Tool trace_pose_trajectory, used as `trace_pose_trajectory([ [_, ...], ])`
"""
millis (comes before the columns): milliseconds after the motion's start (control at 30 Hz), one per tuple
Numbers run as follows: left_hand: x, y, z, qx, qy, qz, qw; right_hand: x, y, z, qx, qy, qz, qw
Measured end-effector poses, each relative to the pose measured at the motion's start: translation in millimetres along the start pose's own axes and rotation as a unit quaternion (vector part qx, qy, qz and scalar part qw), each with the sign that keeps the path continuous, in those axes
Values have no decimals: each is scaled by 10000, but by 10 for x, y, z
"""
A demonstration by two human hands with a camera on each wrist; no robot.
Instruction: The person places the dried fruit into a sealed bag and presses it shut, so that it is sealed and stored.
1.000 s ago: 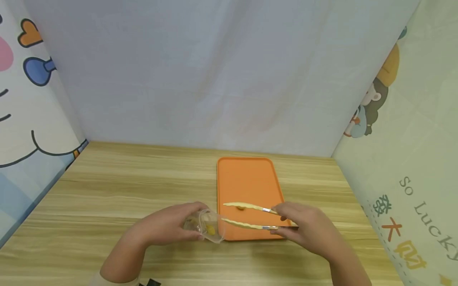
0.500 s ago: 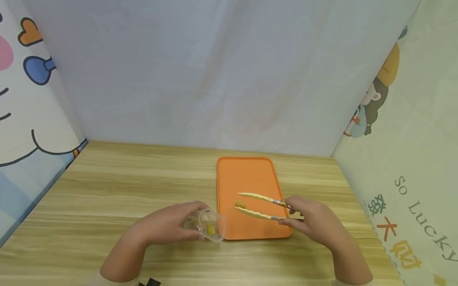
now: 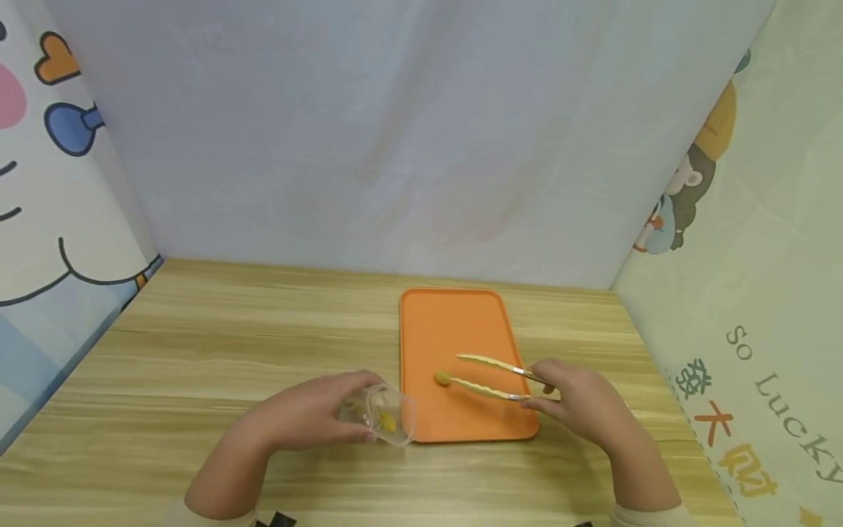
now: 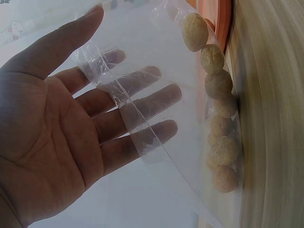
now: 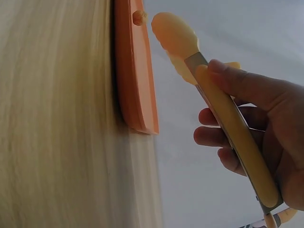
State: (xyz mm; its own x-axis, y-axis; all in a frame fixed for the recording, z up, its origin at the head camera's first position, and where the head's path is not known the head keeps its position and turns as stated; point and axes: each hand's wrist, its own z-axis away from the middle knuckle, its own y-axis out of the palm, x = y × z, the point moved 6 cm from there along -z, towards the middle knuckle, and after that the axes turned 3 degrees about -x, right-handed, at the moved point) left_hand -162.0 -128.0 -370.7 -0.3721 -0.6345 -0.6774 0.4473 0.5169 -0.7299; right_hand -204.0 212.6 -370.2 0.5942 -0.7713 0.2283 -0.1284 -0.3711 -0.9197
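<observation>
My left hand [image 3: 323, 413] holds a clear plastic container [image 3: 402, 417] tipped on its side, its mouth facing the tray. Through its wall in the left wrist view show several round, wrinkled, yellowish-brown balls [image 4: 219, 85], lined up along the lower side. My right hand [image 3: 579, 402] grips a pair of tongs [image 3: 487, 389] with cream-coloured, wavy-edged tips, spread apart with nothing between them. One similar ball [image 3: 442, 378] lies on the orange tray [image 3: 454, 322], right by the tip of the nearer tong arm; whether they touch I cannot tell.
The tray lies on a wood-grain table [image 3: 276, 322], its near left corner beside the container's mouth. A pale cloth backdrop [image 3: 395, 132] rises behind the table, with printed panels on both sides. A small black object [image 3: 283, 520] shows at the bottom edge.
The tongs in my right hand have drawn back to the right, away from the container's mouth and past the ball, which is now fully visible on the tray. My left hand and the container stay put.
</observation>
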Motion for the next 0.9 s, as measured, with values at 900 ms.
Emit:
trace_pose_trajectory([
  [900,8,9,-25,-36,-30,-56,10000,11,215,-24,542,-38,-188,9983],
])
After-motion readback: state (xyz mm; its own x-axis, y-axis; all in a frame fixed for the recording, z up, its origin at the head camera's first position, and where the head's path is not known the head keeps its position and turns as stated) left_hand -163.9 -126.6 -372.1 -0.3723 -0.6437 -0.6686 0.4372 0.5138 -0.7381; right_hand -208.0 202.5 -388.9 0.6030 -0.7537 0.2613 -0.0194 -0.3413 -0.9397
